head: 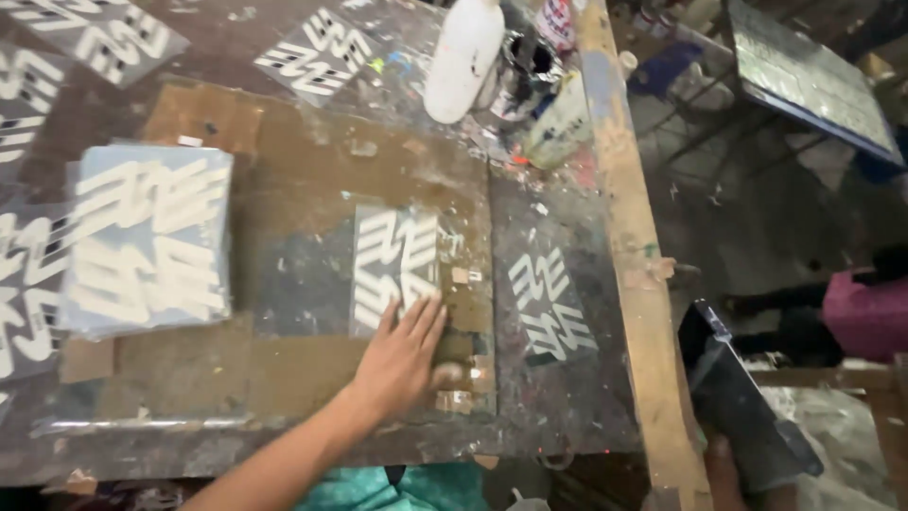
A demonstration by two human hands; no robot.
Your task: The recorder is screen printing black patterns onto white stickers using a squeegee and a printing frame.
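The left hand (402,360) lay flat — fingers (426,317) spread, gripping nothing — on a dark white-printed sheet (395,257) on the paint-stained counter (312,180); the right hand stayed unseen.

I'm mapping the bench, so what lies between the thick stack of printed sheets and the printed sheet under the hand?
In the head view, only bare paint-stained brown board separates the stack from the sheet under the left hand.

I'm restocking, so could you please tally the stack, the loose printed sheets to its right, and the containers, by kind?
Stack of printed sheets: 1
Loose printed sheets: 3, one under the left hand
Containers: 4
Total: 8
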